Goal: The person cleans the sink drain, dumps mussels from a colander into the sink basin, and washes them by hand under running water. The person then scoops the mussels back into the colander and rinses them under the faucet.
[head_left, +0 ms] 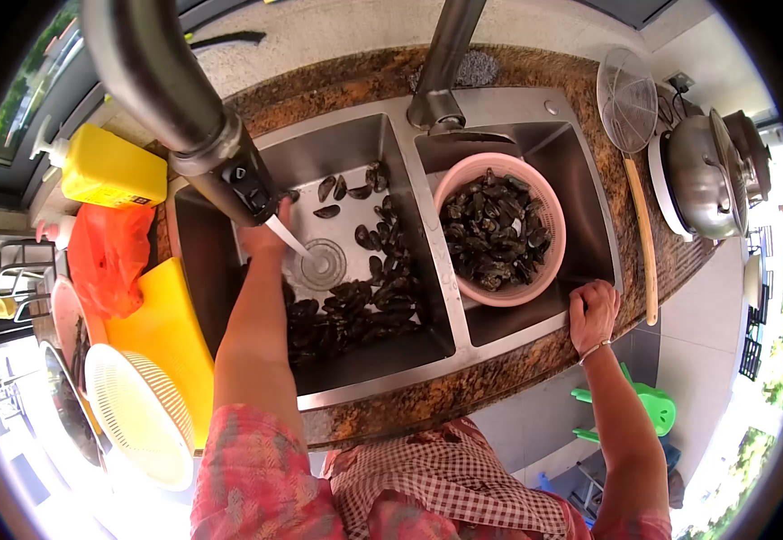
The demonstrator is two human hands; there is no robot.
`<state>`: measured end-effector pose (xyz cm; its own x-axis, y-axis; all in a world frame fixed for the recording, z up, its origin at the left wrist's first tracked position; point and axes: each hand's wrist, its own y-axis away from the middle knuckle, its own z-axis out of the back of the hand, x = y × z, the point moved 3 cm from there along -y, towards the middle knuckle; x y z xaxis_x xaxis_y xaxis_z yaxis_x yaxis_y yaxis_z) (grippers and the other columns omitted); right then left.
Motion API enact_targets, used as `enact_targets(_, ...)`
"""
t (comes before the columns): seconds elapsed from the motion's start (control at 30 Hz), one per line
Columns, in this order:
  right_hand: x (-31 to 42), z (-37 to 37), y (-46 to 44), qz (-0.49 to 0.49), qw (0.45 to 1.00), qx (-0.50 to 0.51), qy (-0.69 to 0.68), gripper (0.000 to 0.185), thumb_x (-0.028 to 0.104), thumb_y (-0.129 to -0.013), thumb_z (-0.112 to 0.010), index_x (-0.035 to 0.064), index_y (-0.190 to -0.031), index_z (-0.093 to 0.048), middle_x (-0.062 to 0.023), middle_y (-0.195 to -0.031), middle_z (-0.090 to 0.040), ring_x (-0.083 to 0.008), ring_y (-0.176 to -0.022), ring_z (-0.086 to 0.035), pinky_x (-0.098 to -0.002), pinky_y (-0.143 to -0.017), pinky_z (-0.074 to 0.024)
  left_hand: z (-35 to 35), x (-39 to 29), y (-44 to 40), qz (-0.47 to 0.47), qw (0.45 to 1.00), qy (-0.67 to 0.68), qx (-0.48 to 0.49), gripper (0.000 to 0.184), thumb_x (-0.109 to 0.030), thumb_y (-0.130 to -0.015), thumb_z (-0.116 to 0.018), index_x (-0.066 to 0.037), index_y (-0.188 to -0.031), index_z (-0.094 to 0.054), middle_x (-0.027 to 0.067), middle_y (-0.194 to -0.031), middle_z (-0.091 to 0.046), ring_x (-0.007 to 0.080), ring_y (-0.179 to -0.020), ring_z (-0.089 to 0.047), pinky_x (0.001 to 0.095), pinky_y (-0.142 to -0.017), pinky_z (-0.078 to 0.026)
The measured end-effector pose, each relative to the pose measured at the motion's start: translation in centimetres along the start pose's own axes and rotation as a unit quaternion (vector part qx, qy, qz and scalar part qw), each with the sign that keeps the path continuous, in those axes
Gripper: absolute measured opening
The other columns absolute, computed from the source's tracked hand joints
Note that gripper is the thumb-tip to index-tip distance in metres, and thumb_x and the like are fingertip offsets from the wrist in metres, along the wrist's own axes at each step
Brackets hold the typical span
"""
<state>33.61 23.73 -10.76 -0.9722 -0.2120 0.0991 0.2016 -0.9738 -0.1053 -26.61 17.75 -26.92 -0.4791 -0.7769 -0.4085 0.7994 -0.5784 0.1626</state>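
My left hand [262, 238] reaches into the left basin [261, 148], partly behind the faucet head [243, 189], so most of its fingers are hidden. Water [288, 236] streams past it onto the round drain [321, 264]. Dark mussels [346, 315] lie heaped along the near side of that basin, with several more scattered up its right side. In the right basin stands a pink colander [551, 256] holding a pile of mussels [495, 229]. At that basin's near right corner, my right hand [594, 313] rests with its fingers curled over the sink edge [553, 326].
A long-handled strainer [627, 103] lies on the counter's right, near a metal pot [702, 175]. On the left are a yellow bottle [112, 166], a red plastic bag [108, 261], a yellow board [175, 333] and a pale basket [135, 414]. A second spout [441, 67] stands behind the divider.
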Motion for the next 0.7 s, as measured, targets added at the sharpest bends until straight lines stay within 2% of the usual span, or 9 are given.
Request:
enact_targets(0.03, -0.1, -0.1, 0.2, 0.002, 1.0, 0.001, -0.001, 0.018, 0.024, -0.088, -0.06, 0.0102, -0.086, -0.071, -0.0082, -0.106, -0.066, -0.0325, -0.124, -0.053, -0.0566, -0.114, -0.0293, 0.3, -3.4, 1.8, -0.02, 0.999, -0.029, 0.023, 0.077, -0.063, -0.085, -0.066, -0.012, -0.142, -0.056, 0.0255, -0.143, -0.049, 0.0423, -0.132, -0.049, 0.0486, -0.111, -0.039)
enact_targets(0.1, -0.3, -0.4, 0.2, 0.012, 1.0, 0.001, -0.007, 0.017, 0.024, -0.088, -0.06, 0.0102, -0.086, -0.071, -0.0082, -0.106, -0.066, -0.0327, -0.124, -0.053, -0.0564, -0.114, -0.0297, -3.1, -7.7, 4.9, -0.212, 0.977, -0.032, -0.02, 0.071, -0.066, -0.083, -0.068, -0.02, -0.137, -0.059, 0.0189, -0.14, -0.052, 0.0395, -0.126, -0.052, 0.05, -0.104, -0.045)
enact_targets(0.2, -0.6, -0.4, 0.2, 0.018, 1.0, 0.013, -0.014, 0.017, 0.024, -0.088, -0.061, 0.0102, -0.086, -0.071, -0.0081, -0.106, -0.066, -0.0328, -0.125, -0.053, -0.0561, -0.113, -0.03, -7.5, -11.6, 10.3, -0.408, 0.91, 0.023, 0.065, 0.054, -0.043, -0.086, -0.073, -0.02, -0.132, -0.055, 0.0217, -0.133, -0.052, 0.0415, -0.126, -0.049, 0.0508, -0.1, -0.048)
enact_targets(0.27, -0.5, -0.2, 0.0, 0.015, 1.0, 0.015, -0.013, 0.017, 0.024, -0.088, -0.061, 0.0103, -0.086, -0.071, -0.008, -0.107, -0.066, -0.0327, -0.125, -0.053, -0.0558, -0.113, -0.03, -7.8, -11.5, 14.0, -0.377, 0.91, -0.004, 0.173, 0.044, -0.03, -0.087, -0.073, -0.015, -0.125, -0.057, 0.025, -0.129, -0.055, 0.045, -0.113, -0.057, 0.0498, -0.098, -0.05)
enact_targets(0.43, 0.0, 0.1, -0.1, -0.008, 1.0, 0.008, -0.007, 0.017, 0.024, -0.088, -0.061, 0.0106, -0.086, -0.071, -0.0077, -0.107, -0.066, -0.0322, -0.125, -0.053, -0.0562, -0.115, -0.0289, -3.9, -7.0, 14.1, -0.278, 0.906, -0.048, 0.314, 0.039, -0.037, -0.096, -0.061, -0.008, -0.121, -0.057, 0.0241, -0.109, -0.063, 0.0479, -0.094, -0.065, 0.0509, -0.091, -0.052)
enact_targets(0.5, -0.1, 0.0, 0.0, -0.003, 1.0, 0.006, -0.016, 0.017, 0.024, -0.088, -0.061, 0.0107, -0.086, -0.071, -0.0074, -0.106, -0.066, -0.032, -0.125, -0.053, -0.0569, -0.115, -0.0283, -2.4, -6.9, 10.7, -0.225, 0.928, -0.053, 0.291, 0.043, -0.041, -0.097, -0.057, -0.004, -0.121, -0.059, 0.0288, -0.118, -0.063, 0.0474, -0.11, -0.062, 0.0513, -0.093, -0.052)
enact_targets(0.57, -0.1, 0.1, 0.0, -0.002, 1.0, 0.011, -0.017, 0.017, 0.024, -0.088, -0.061, 0.0107, -0.086, -0.071, -0.007, -0.106, -0.066, -0.0318, -0.125, -0.053, -0.0574, -0.115, -0.0279, -2.0, -8.0, 7.0, -0.313, 0.926, -0.067, 0.201, 0.045, -0.042, -0.096, -0.059, -0.004, -0.121, -0.059, 0.0292, -0.134, -0.057, 0.0459, -0.122, -0.057, 0.048, -0.098, -0.05)
enact_targets(0.63, 0.1, 0.1, -0.1, -0.005, 1.0, 0.019, -0.008, 0.017, 0.024, -0.088, -0.061, 0.0108, -0.086, -0.071, -0.0066, -0.106, -0.066, -0.0316, -0.125, -0.053, -0.0578, -0.115, -0.0278, -4.0, -9.8, 4.3, -0.426, 0.904, 0.009, -0.013, 0.047, -0.043, -0.094, -0.061, -0.005, -0.122, -0.059, 0.0247, -0.132, -0.058, 0.0441, -0.119, -0.057, 0.0485, -0.098, -0.049)
enact_targets(0.7, 0.0, 0.0, -0.2, -0.003, 1.0, 0.021, -0.006, 0.016, 0.024, -0.088, -0.061, 0.0109, -0.086, -0.071, -0.0065, -0.106, -0.066, -0.0314, -0.125, -0.053, -0.0575, -0.115, -0.0277, -5.6, -13.2, 4.4, -0.445, 0.892, -0.049, -0.062, 0.044, -0.038, -0.093, -0.064, -0.006, -0.123, -0.059, 0.023, -0.128, -0.057, 0.0443, -0.112, -0.058, 0.0492, -0.094, -0.05)
